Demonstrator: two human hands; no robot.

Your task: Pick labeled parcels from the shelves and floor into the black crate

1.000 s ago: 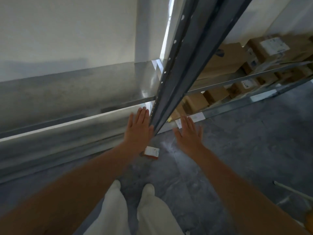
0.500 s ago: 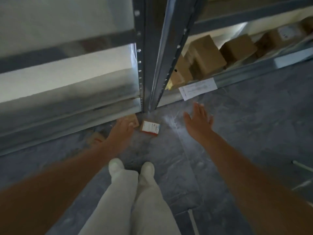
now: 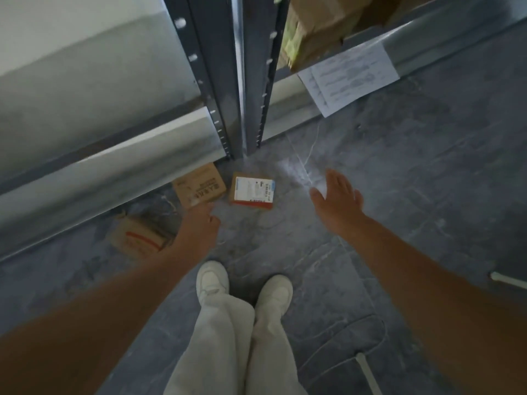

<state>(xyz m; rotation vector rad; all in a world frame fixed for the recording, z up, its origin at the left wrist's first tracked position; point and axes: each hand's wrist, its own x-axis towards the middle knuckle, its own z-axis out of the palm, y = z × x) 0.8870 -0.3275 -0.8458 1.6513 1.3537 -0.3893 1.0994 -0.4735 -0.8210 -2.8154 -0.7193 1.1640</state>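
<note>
A small parcel with a white label (image 3: 252, 191) lies flat on the grey floor at the foot of the shelf upright. Left of it a plain brown box with printed text (image 3: 198, 185) lies half under the lowest shelf. A third brown box with red marks (image 3: 137, 238) sits further left, partly behind my left forearm. My left hand (image 3: 199, 226) hovers just below the plain brown box, fingers curled, holding nothing. My right hand (image 3: 336, 199) is open, fingers spread, to the right of the labeled parcel and apart from it. The black crate is out of view.
Dark steel shelf uprights (image 3: 242, 81) rise from the floor straight ahead. Brown cartons (image 3: 316, 27) fill the right-hand shelf, with a paper sheet (image 3: 349, 78) hanging from its edge. My white shoes (image 3: 212, 283) stand just behind the parcels. White floor lines run at the right.
The view has tilted down toward the floor and come closer. Both hands have dropped from shelf height toward the parcels; the left hand's fingers have curled.
</note>
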